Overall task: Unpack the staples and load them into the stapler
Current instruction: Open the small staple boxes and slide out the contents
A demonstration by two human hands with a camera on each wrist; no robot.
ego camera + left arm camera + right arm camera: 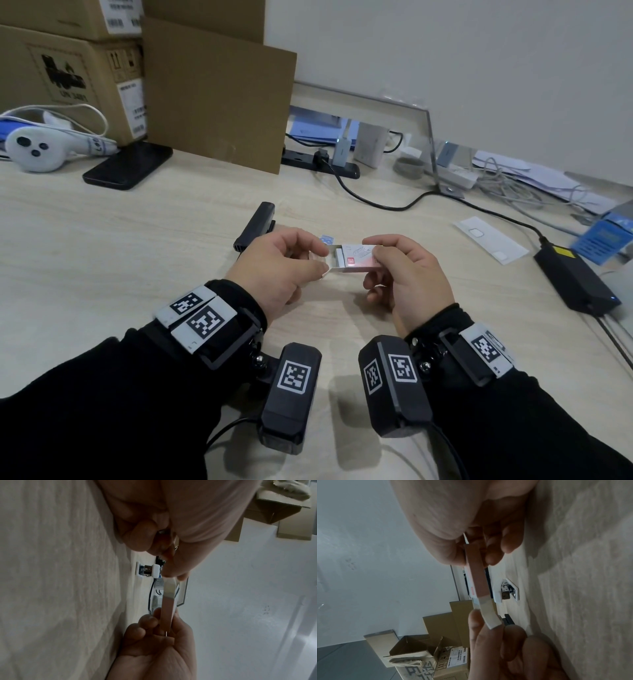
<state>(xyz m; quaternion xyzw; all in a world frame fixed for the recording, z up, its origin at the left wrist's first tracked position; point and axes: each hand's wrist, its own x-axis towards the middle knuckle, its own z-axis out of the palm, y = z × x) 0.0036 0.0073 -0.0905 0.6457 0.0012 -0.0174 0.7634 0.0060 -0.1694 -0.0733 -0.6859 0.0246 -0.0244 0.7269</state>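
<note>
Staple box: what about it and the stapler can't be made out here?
- Staples: none visible; the staple box sleeve and left hand cover the tray's contents in the head view.
- Box print: too small; right hand covers part.
- Stapler: near end hidden behind the left hand; whether it is loaded can't be told.

Head view bright, edges warped; wrist views dim, blurred.
</note>
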